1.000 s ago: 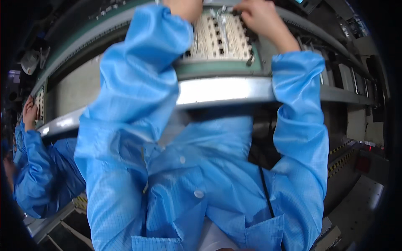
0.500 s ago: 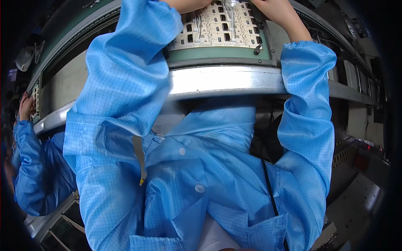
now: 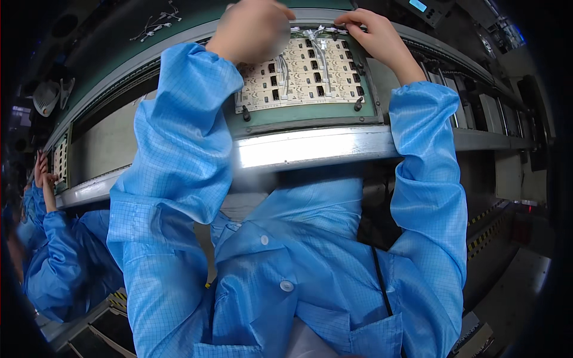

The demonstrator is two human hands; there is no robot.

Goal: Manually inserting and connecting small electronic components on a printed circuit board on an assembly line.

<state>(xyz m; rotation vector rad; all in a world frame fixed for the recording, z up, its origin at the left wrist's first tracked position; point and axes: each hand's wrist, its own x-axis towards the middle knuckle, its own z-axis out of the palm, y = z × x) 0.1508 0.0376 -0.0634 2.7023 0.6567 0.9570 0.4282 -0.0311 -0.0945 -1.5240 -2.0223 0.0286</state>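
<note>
Board panel sits on green carrier: probably light, stiff, fragile; hold bare edges. White leads look limp, take by ends. Right hand at far edge, left hand blurred; can't tell either's finger grip.

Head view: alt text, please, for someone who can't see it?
A person's bare left hand, blurred, and right hand are near the far edge of a cream rectangular circuit-board panel with thin white wires, on a green tray. Blue sleeves cover both arms.
</note>
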